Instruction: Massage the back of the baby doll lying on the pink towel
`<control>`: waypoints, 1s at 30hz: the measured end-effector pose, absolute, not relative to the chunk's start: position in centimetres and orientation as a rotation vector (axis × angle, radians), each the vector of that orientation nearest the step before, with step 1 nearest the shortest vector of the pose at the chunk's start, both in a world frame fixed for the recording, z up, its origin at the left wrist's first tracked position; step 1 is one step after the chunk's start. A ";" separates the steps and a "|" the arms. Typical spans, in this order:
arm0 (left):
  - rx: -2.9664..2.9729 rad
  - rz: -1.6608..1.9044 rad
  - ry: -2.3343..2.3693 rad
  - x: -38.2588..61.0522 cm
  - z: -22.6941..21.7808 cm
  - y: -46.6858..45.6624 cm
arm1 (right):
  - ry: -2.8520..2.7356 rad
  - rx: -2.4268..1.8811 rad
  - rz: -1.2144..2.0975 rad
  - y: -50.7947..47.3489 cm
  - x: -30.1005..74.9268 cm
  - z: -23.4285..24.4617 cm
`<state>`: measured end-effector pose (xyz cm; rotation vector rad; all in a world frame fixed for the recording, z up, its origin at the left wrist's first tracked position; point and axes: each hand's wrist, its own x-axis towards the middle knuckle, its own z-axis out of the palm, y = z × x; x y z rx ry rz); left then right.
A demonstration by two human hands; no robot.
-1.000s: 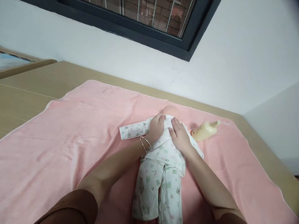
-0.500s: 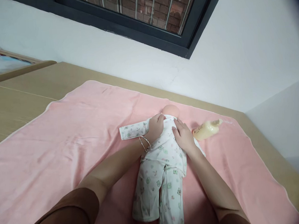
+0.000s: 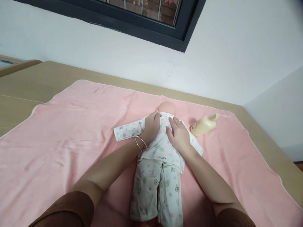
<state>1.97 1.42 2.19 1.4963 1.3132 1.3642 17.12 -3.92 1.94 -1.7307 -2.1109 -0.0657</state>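
Observation:
A baby doll lies on its back or front, I cannot tell which, on a pink blanket (image 3: 86, 130); its round bare head (image 3: 167, 108) points away from me. It wears a white printed baby top (image 3: 160, 150) and matching trousers (image 3: 145, 188). My left hand (image 3: 152, 126), with bangles at the wrist, is curled at the top's left shoulder, near the neckline; its fingertips are hidden. Across the right side of the chest, my right hand (image 3: 179, 134) lies flat with fingers apart. The left sleeve (image 3: 128, 130) stretches out sideways; the right one hangs beside my wrist.
A pale yellow pump bottle (image 3: 204, 125) lies tilted on the blanket, right of the doll. Under the blanket is a wooden surface (image 3: 60, 75) against a white wall. A dark window frame (image 3: 173, 41) is above, and a wooden ledge (image 3: 17, 68) at far left.
The view has shifted slightly, so everything sits a little further left and higher. My right hand has moved slightly inward on the chest, and more of the right sleeve shows.

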 end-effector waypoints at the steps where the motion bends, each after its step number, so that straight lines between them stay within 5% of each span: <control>1: 1.528 1.354 1.322 2.0 2.0 1.5 | -2.104 -1.815 -0.110 -4.3 16.8 2.1; 16: 2.425 0.994 1.449 1.1 -0.5 1.1 | -2.074 -2.029 0.203 -3.5 17.3 3.7; 30: 2.805 0.456 1.367 -0.8 5.6 -2.5 | -2.293 -2.017 -0.035 -7.7 14.4 5.4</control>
